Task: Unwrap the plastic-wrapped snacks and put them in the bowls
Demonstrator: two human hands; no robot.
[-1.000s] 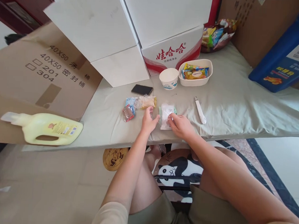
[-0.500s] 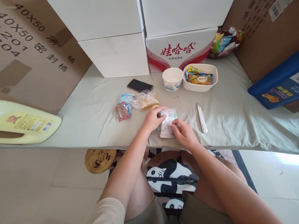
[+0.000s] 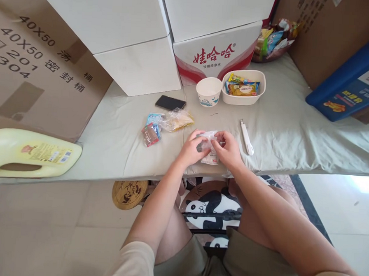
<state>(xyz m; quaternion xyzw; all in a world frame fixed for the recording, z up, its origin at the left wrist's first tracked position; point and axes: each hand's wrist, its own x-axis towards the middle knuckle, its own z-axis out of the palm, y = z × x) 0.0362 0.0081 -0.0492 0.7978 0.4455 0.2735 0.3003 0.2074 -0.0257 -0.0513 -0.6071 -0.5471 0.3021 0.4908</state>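
Both my hands are on a whitish plastic packet (image 3: pixel 210 157) near the front edge of the cloth-covered table (image 3: pixel 115 151). My left hand (image 3: pixel 194 149) grips its left side, thumb and fingers curled in. From the right, my right hand (image 3: pixel 228 148) pinches the upper part. The packet's upper part looks clear and crumpled; its contents are hard to make out. To the left lie a crumpled clear wrapper (image 3: pixel 176 120) with something yellowish inside and small snack packets, one blue (image 3: pixel 154 118) and one red-brown (image 3: pixel 151 135). A white utility knife (image 3: pixel 247 137) rests right of my right hand.
Behind stand a paper bowl (image 3: pixel 208 92), a cream tub (image 3: pixel 244 99) of snacks and a phone (image 3: pixel 170 102). White boxes (image 3: pixel 138 69) line the back. A yellow jug (image 3: pixel 32 152) is at left, a blue container (image 3: pixel 348 84) at right, a snack bowl (image 3: pixel 272 43) at back right.
My right hand has moved up along the packet, closer to my left hand. The packet's upper part now looks more bunched between my fingers. The view has shifted slightly.
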